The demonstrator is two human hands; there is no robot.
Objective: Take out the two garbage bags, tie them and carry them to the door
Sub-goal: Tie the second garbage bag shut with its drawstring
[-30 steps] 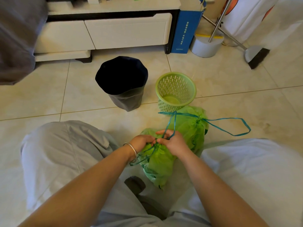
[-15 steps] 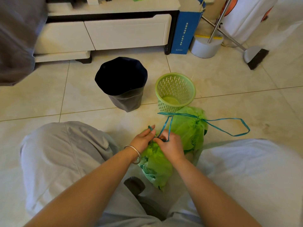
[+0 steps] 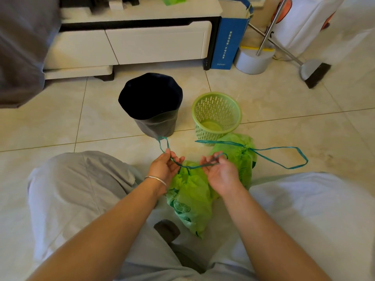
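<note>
Both the left hand [image 3: 165,168] and right hand [image 3: 220,172] pinch the near garbage bag's [image 3: 190,191] drawstring [image 3: 194,166]; beyond it stand the black bin [image 3: 151,104] and green basket [image 3: 217,113]

Floor [image 3: 284,102]: glazed tile, cream, glossy, with thin grout lines.
Near bag [image 3: 190,191]: thin green plastic film, crinkled, slightly translucent, printed.
Far bag [image 3: 233,151]: same green film, gathered at the neck.
Drawstrings [image 3: 280,157]: teal plastic ribbon, flat, twisted in places.
Basket [image 3: 217,114]: lime plastic, perforated, smooth, semi-gloss.
Bin [image 3: 154,110]: lined with dark plastic film, matt, faintly creased.
Bangle [image 3: 156,179]: silver-coloured metal, polished.
Trousers [image 3: 81,189]: pale grey cloth, matt, softly creased.
Cabinet [image 3: 158,41]: white panels, smooth, satin finish.
Broom handle [image 3: 272,25]: bright metal tube, shiny.
</note>
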